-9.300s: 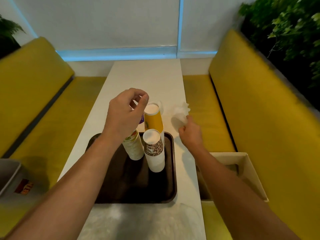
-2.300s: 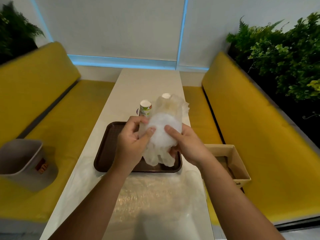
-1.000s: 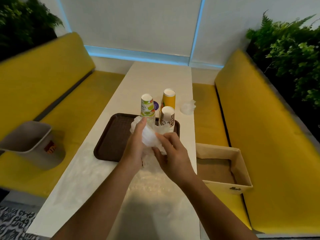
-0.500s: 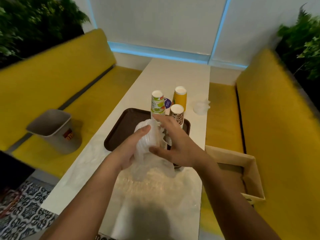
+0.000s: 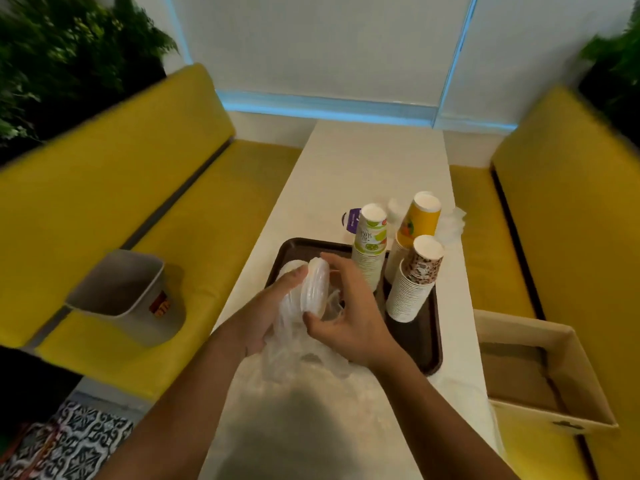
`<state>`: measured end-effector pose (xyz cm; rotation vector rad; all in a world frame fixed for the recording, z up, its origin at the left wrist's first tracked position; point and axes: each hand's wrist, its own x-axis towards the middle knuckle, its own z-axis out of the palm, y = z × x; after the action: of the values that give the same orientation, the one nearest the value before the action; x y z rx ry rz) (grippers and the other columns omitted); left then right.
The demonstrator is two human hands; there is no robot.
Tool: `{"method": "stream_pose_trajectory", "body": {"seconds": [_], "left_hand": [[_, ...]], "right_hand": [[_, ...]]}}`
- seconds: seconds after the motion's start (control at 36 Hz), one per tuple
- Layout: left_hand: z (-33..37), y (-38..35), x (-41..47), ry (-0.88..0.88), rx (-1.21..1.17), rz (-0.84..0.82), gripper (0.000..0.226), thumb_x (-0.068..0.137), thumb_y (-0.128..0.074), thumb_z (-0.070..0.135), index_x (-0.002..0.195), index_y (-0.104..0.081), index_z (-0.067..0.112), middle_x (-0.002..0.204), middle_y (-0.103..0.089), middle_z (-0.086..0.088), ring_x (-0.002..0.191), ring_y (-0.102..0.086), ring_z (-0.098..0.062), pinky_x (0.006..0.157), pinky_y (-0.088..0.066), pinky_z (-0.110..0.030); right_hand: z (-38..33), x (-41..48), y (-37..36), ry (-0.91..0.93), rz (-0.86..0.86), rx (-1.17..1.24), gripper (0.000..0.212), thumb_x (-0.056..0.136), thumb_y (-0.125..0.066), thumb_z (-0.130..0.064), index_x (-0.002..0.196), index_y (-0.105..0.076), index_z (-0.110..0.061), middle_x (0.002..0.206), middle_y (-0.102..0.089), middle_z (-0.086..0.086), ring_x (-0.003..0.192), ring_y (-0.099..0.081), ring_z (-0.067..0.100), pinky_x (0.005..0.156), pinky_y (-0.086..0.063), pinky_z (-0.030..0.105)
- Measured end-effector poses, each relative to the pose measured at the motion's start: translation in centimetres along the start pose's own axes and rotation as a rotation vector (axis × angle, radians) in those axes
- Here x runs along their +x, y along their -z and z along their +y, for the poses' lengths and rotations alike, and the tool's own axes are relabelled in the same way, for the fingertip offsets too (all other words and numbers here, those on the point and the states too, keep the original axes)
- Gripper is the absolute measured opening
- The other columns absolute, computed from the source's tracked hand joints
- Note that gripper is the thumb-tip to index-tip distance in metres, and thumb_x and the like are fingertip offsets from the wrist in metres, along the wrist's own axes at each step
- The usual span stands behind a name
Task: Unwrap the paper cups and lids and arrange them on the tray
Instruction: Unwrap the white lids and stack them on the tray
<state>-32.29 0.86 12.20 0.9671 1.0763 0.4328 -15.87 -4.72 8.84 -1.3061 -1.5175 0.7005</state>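
A stack of clear plastic lids in thin plastic wrap is held over the near left part of the brown tray. My left hand grips the stack from the left, thumb on top. My right hand pinches it from the right between thumb and fingers. Three upside-down stacks of paper cups stand on the tray's far right: a green-patterned stack, a yellow stack and a brown-patterned stack.
A long white table runs between two yellow benches. A grey bin sits on the left bench, an open cardboard box on the right one. Crumpled plastic wrap and a purple tag lie beyond the tray.
The camera has swung left, so the bin is more in view. Both hands have kept hold of the wrapped lids and turned the stack on edge, with the wrap hanging lower.
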Motion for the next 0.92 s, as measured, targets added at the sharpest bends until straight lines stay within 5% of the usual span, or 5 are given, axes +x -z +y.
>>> {"method": "stream_pose_trajectory", "body": {"seconds": [0.17,0.28,0.5,0.64,0.92], "left_hand": [[0.8,5.9,1.9,0.007,0.025,0.035,0.065,0.071,-0.075,0.071,0.126,-0.07,0.037,0.128,-0.073,-0.006,0.121,-0.067,-0.026,0.111,-0.049,-0.05],[2.0,7.8,2.4,0.035,0.044,0.029,0.022,0.083,-0.061,0.062,0.088,-0.079,0.05,0.125,-0.07,-0.003,0.12,-0.064,-0.025,0.112,-0.047,-0.05],[2.5,10.6,5.5,0.048,0.054,-0.06,0.089,0.065,-0.061,0.075,0.144,-0.046,0.037,0.134,-0.062,-0.001,0.123,-0.061,-0.023,0.11,-0.048,-0.047],[2.5,11.2,6.8,0.074,-0.04,-0.059,0.077,0.068,-0.065,0.069,0.135,-0.054,0.033,0.126,-0.07,-0.007,0.115,-0.068,-0.026,0.095,-0.057,-0.042],[2.2,11.5,9.0,0.13,-0.053,-0.069,0.083,0.067,-0.066,0.066,0.138,-0.053,0.027,0.127,-0.069,-0.012,0.117,-0.067,-0.031,0.106,-0.053,-0.05]], "right_hand": [[1.0,3.5,-5.3,-0.043,0.106,0.116,0.083,0.074,-0.085,-0.017,0.146,-0.044,-0.02,0.138,-0.055,-0.003,0.129,-0.058,0.02,0.103,-0.055,0.034],[1.1,4.9,-7.5,-0.096,0.188,0.168,0.078,0.076,-0.082,-0.021,0.144,-0.044,-0.022,0.136,-0.056,-0.005,0.128,-0.059,0.019,0.102,-0.054,0.029],[2.4,7.8,-9.2,-0.151,0.051,0.037,0.077,0.079,-0.088,-0.024,0.144,-0.048,-0.025,0.139,-0.054,-0.007,0.131,-0.055,0.018,0.109,-0.052,0.038],[3.2,8.7,-9.6,-0.141,0.069,0.036,0.076,0.079,-0.085,-0.033,0.145,-0.051,-0.023,0.138,-0.056,-0.009,0.132,-0.056,0.017,0.108,-0.052,0.033],[5.7,9.1,-10.0,-0.167,0.099,0.054,0.078,0.078,-0.086,-0.032,0.147,-0.051,-0.02,0.136,-0.058,-0.004,0.13,-0.058,0.022,0.106,-0.055,0.042]]}}
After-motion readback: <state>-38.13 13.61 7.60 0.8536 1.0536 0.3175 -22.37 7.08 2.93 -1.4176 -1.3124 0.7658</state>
